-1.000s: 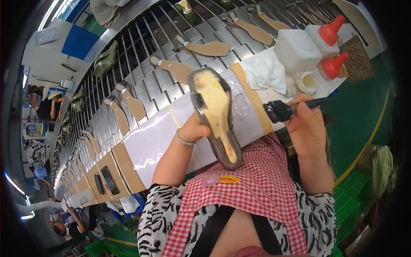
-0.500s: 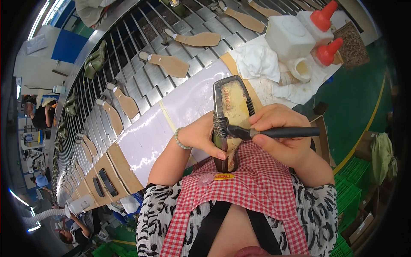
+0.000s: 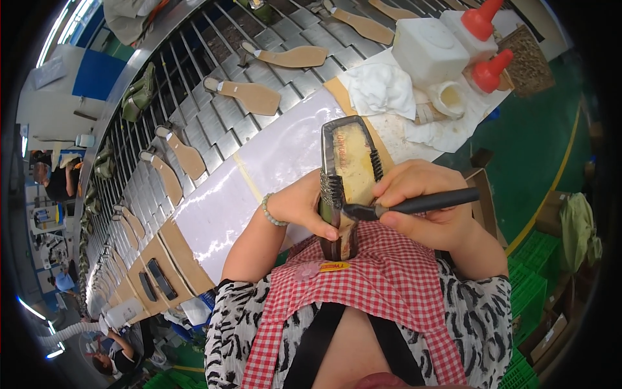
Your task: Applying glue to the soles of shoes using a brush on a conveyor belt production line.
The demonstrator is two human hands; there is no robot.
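Observation:
My left hand (image 3: 299, 206), with a bead bracelet at its wrist, is wrapped round an upside-down shoe (image 3: 355, 159) held against my apron. The shoe's pale, bare underside faces up, with a dark rim and dark woven straps at its sides. In my right hand (image 3: 424, 185) is a brush (image 3: 444, 200) with a thick black handle, gripped between thumb and fingers. Its head lies on the narrow waist of the shoe's underside, near my left thumb. The bristles can hardly be made out.
Tan shoe soles (image 3: 253, 97) lie on the metal slat conveyor (image 3: 214, 123) ahead, beside green shoes (image 3: 138, 94). At the right stand white bottles (image 3: 431, 52) with red caps, an open jar (image 3: 450, 102) and a crumpled white cloth (image 3: 379, 89). Green crates (image 3: 528, 279) are lower right; co-workers sit far left.
The brush head has slid slightly down the shoe's underside toward my body, and its handle slants up more to the right. My left hand keeps its hold; the whole view has shifted slightly.

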